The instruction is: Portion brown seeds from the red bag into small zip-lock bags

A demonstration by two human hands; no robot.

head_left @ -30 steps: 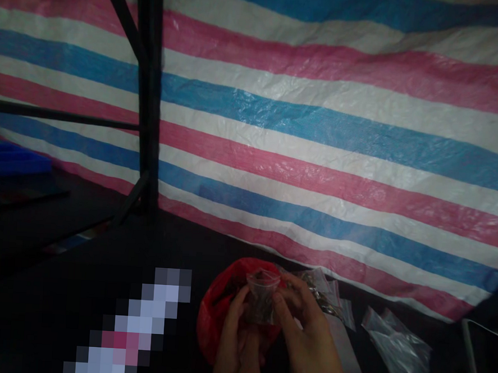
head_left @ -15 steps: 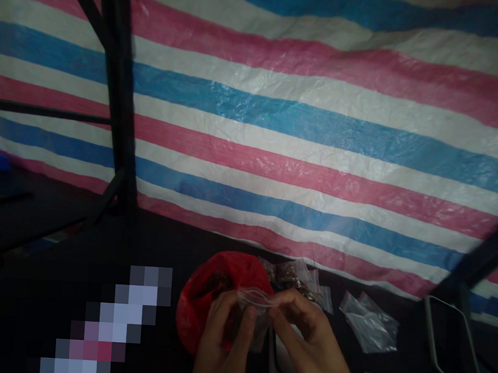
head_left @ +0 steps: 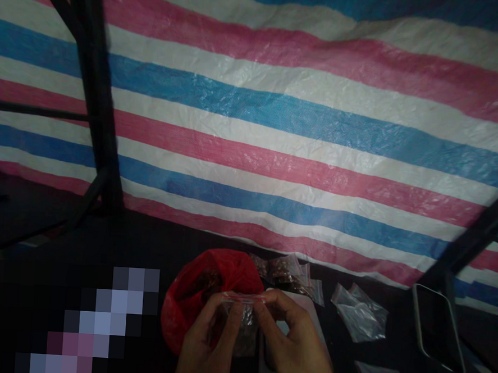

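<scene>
Both my hands pinch the top edge of a small clear zip bag [head_left: 243, 315] with dark bits inside. My left hand [head_left: 206, 341] grips its left corner and my right hand [head_left: 294, 347] its right corner, fingers closed on the plastic. Just behind the bag sits a red plastic bag [head_left: 192, 287], open and holding more dark pieces. The lower part of the small bag hangs between my hands.
Filled small bags [head_left: 288, 270] lie behind my right hand. Empty clear bags [head_left: 359, 314] lie to the right. A phone [head_left: 436, 327] leans at far right near a dark metal strut [head_left: 473, 239]. A striped tarp [head_left: 278, 126] hangs behind, and a black frame post [head_left: 92, 98] stands at left.
The view has swung right, bringing the phone and right strut into sight. My hands went from holding the small bag open and upright to pinching its top edge flat.
</scene>
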